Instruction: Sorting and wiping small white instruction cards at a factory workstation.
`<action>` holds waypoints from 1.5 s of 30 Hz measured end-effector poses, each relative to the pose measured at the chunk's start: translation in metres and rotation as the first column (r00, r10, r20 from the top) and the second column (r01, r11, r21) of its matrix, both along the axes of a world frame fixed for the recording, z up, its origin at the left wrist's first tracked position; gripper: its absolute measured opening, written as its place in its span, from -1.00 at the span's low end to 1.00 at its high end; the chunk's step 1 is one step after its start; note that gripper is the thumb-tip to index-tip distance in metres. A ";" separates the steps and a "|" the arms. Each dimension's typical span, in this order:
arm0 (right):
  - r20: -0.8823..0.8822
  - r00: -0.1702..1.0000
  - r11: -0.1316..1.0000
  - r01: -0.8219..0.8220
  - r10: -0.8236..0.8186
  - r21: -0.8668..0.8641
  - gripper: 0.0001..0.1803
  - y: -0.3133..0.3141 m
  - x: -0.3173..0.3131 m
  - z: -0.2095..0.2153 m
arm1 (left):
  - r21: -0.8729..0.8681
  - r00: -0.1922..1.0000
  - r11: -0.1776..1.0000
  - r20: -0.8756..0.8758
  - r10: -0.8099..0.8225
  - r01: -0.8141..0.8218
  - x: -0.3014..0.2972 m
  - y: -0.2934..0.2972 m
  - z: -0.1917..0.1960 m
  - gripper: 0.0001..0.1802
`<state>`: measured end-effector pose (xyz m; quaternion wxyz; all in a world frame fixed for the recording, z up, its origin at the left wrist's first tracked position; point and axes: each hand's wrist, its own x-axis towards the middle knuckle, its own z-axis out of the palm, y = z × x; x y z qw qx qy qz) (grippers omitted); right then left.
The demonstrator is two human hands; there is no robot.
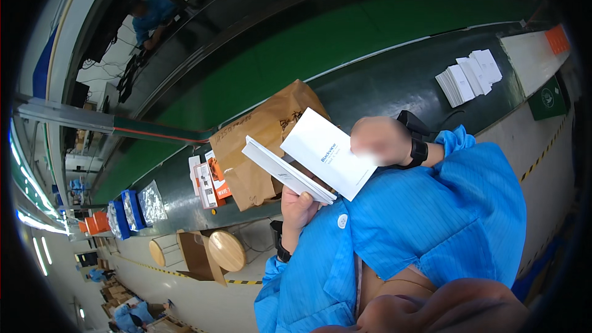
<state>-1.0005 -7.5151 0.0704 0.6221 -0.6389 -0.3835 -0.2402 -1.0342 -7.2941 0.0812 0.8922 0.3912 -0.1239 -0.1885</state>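
Note:
My left hand (298, 207) is closed on a small stack of white booklets (285, 172), with its thumb on top near the lower end. In my right hand (377, 140) is a single white booklet (331, 154) with small print on its cover, gripped by its right edge. The fingers of that hand are partly blurred. The single booklet stands close beside the stack, and both are in front of my chest. Behind them a brown paper package (256, 148) with handwriting lies on the dark green workbench (382, 77).
More white booklets (470, 77) lie in overlapping piles at the bench's right. To the left are an orange and white box (216, 176), a clear plastic bag (152, 202) and blue bins (131, 209). Wooden stools (227, 250) stand below the bench. Another person (153, 17) sits across the green conveyor (333, 49).

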 end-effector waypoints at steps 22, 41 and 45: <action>-0.587 0.466 0.638 0.762 -0.662 -0.114 -0.80 -0.139 -0.010 -0.074 | 0.034 1.000 0.999 -0.022 0.010 -0.009 0.023 -0.001 -0.018 -0.60; 0.059 -0.327 -0.274 0.665 -0.943 -0.694 -0.73 -0.320 -0.035 -0.190 | 0.198 0.989 0.976 -0.096 0.115 -0.094 0.018 -0.006 -0.030 -0.64; -0.052 0.180 0.180 0.839 -0.982 -0.514 -0.68 -0.242 -0.001 -0.141 | 0.229 0.986 0.966 -0.084 0.143 -0.120 0.019 -0.006 -0.033 -0.66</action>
